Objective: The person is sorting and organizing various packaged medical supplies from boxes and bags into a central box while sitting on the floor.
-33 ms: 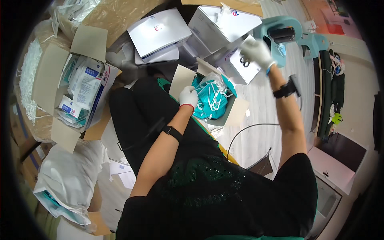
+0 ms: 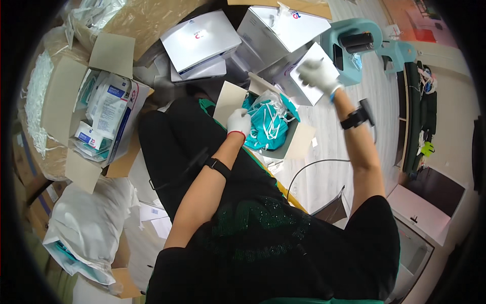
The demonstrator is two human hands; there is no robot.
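A small open carton [image 2: 291,144] stands in front of my legs, filled with teal fabric packs [image 2: 268,126] that have white ties and some clear plastic. At its left side, my left hand [image 2: 238,122], in a white glove, is closed by the rim, its fingertips against the contents; what it grips is hidden. Farther right, my right hand [image 2: 319,76], also gloved, is over a white box [image 2: 309,93]. Its fingers point left and are blurred. No scissors show on that box, and the hand covers part of its top.
An open carton [image 2: 139,109] of packaged supplies stands at left, above a stuffed white bag [image 2: 88,218]. White boxes [image 2: 202,40] are stacked at the back. A pale teal stool [image 2: 372,28] at right holds a dark cylinder [image 2: 357,42] and a phone [image 2: 337,57]. A cable [image 2: 314,162] crosses the floor.
My right hand has shifted slightly left and down over the white box. Black scissor handles seen below it before are out of sight now. My left hand stays in place.
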